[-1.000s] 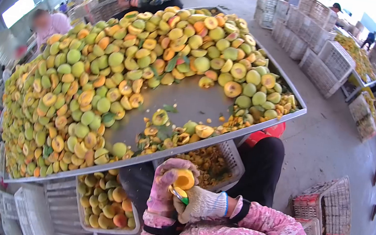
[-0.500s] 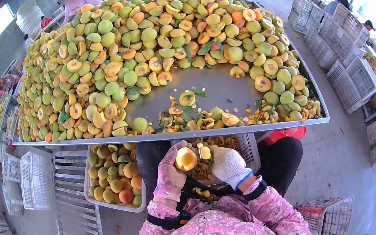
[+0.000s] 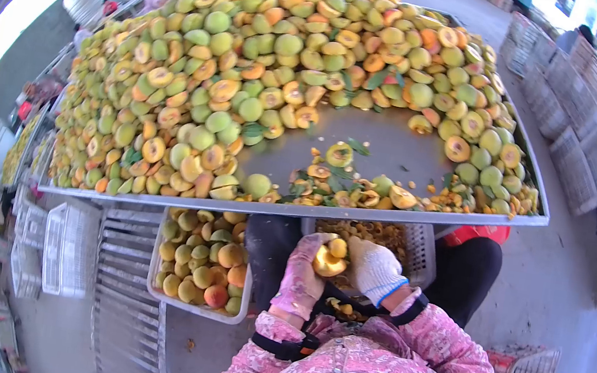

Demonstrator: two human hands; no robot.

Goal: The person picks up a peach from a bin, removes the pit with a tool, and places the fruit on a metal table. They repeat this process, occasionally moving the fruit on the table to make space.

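My left hand (image 3: 302,278), in a stained pinkish glove, is wrapped round a hollowed peach half (image 3: 328,264) just below the table edge. Against it is my right hand (image 3: 376,270), in a white knit glove with a blue cuff, its fingers closed. Whatever it grips is hidden. A small yellow piece of flesh (image 3: 338,247) shows at the top of the peach half, between the hands. Under them, a plastic crate (image 3: 423,258) contains peels and scraps. Halved peaches (image 3: 220,90) are heaped on the metal-rimmed table (image 3: 294,215) in front.
A crate of peach halves (image 3: 245,298) stands to my left on a slatted metal rack (image 3: 134,278). Scraps and leaves (image 3: 337,185) lie on the near part of the table. Stacked crates (image 3: 575,89) line the right. Other people sit beyond the table.
The view has shifted, so the table appears further right. My right hand has come in closer to the peach half, which is now tilted, and the yellow piece sits above it.
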